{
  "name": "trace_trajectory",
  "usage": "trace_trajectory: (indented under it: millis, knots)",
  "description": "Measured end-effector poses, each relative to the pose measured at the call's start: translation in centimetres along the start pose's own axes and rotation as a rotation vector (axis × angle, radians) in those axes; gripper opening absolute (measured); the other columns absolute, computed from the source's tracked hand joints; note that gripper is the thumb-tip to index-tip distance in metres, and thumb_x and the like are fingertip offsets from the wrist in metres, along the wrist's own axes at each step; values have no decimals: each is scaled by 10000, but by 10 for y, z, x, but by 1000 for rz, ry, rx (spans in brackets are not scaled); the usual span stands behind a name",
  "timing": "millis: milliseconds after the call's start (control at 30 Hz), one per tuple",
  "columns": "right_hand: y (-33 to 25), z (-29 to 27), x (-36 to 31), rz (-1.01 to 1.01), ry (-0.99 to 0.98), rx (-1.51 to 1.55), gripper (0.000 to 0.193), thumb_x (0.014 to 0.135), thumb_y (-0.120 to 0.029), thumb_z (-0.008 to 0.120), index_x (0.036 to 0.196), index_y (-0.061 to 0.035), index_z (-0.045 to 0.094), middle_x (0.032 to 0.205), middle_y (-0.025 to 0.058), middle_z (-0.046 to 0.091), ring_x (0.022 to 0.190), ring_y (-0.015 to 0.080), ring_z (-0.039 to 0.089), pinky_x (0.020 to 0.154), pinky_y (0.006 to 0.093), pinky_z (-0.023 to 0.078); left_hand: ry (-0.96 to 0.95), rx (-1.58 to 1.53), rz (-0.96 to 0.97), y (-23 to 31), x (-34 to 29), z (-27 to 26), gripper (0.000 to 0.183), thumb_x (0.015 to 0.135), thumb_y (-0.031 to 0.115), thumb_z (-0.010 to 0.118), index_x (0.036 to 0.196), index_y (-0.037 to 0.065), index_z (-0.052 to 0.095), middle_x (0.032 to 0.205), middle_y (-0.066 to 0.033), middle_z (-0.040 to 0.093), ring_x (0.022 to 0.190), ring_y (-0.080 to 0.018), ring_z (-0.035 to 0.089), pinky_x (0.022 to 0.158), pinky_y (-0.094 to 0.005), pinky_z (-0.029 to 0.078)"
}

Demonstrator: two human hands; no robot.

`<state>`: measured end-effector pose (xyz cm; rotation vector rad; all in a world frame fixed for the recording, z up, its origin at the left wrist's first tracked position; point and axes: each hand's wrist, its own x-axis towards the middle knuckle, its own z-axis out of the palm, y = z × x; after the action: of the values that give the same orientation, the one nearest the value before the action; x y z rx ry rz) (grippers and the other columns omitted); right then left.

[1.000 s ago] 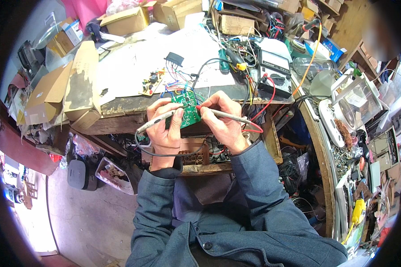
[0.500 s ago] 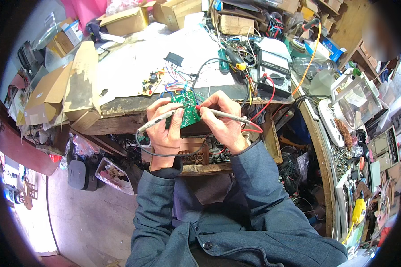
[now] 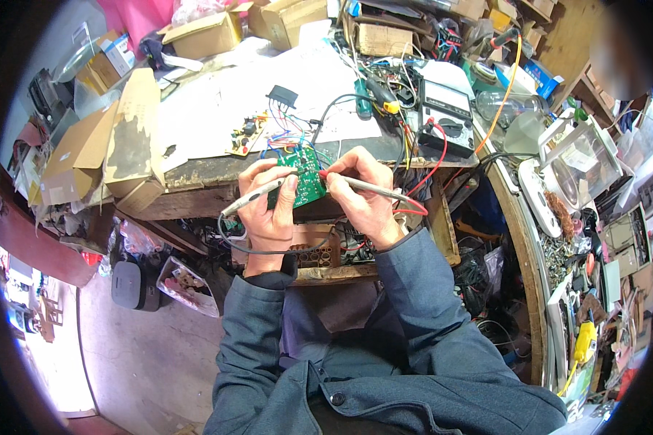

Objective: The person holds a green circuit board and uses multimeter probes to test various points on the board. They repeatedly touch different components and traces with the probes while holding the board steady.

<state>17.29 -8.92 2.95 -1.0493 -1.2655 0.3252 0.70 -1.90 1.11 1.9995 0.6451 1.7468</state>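
Note:
A green circuit board [image 3: 310,183] is held up at the bench's front edge, its solder side showing. My left hand [image 3: 270,221] is closed on the board's left side and also grips a pale test probe [image 3: 248,199], whose black lead [image 3: 265,252] loops under the wrist. Pinched in my right hand [image 3: 368,206] is a second pale test probe [image 3: 377,190] with a red tip end, pointing at the board's right part. Its red lead [image 3: 440,161] runs to an analog multimeter [image 3: 448,119]. Exact tip contact is too small to tell.
Thin wires join the board to a small component board [image 3: 247,136] and a black part [image 3: 283,96] on white paper [image 3: 203,109]. A green-handled screwdriver [image 3: 363,107] lies beyond. Cardboard boxes [image 3: 134,141] stand left; an open drawer [image 3: 341,272] sits below; a cluttered side bench [image 3: 526,246] runs along the right.
The outer end of the probe in my left hand has dipped very slightly. Both hands and the board stay almost where they were.

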Motion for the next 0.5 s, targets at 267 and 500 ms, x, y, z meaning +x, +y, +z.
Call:
trace_trajectory:
  millis: [267,500]
  knots:
    - [-1,-1,-1,-38,29,-67,67,934,-16,689,938,3,625,779,38,690,666,53,611,597,227,499,6,-3,2,-1,0,2,159,935,106,799,1088,71,781,1154,-113,688,1142,-244,633,1003,-352,499]
    - [2,2,0,-53,58,-47,83,900,-25,718,905,-8,637,685,22,650,591,57,585,551,243,476,-3,20,16,-2,0,2,195,903,97,828,1093,72,791,1117,-73,728,1150,-244,628,1013,-356,496]
